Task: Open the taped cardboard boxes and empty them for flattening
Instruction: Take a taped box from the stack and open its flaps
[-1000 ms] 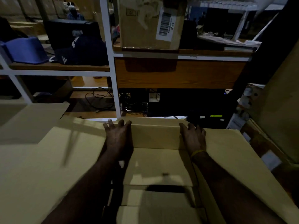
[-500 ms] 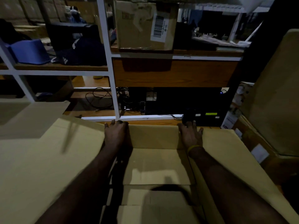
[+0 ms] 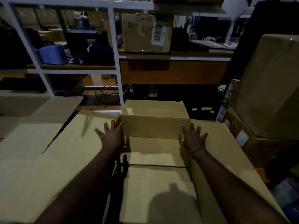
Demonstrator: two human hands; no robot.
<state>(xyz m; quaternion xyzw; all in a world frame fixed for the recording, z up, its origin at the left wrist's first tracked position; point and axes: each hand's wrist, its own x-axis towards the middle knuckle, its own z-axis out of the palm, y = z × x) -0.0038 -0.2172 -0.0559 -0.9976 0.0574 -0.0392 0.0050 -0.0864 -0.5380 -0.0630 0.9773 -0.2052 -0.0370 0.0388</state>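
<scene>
The left hand lies palm-down with its fingers straight and spread, pressing flat on the left flap of the open cardboard box, right at the far-left corner of the opening. The right hand mirrors it: fingers splayed and straight, palm flat on the right flap beside the far-right corner, gripping nothing. A yellow band circles the right wrist. Both forearms reach in from the bottom of the view, one on each side of the opening.

The box sits directly in front of the person, filling the lower half of the view, with its two side flaps folded outward and its far flap standing up between the hands. In this dim light, the inside seems to hold only the folded bottom panels.

Behind the box stands a white shelf frame carrying a taped carton with a barcode label, a blue container and dark bags. More cardboard boxes are stacked at the right.
</scene>
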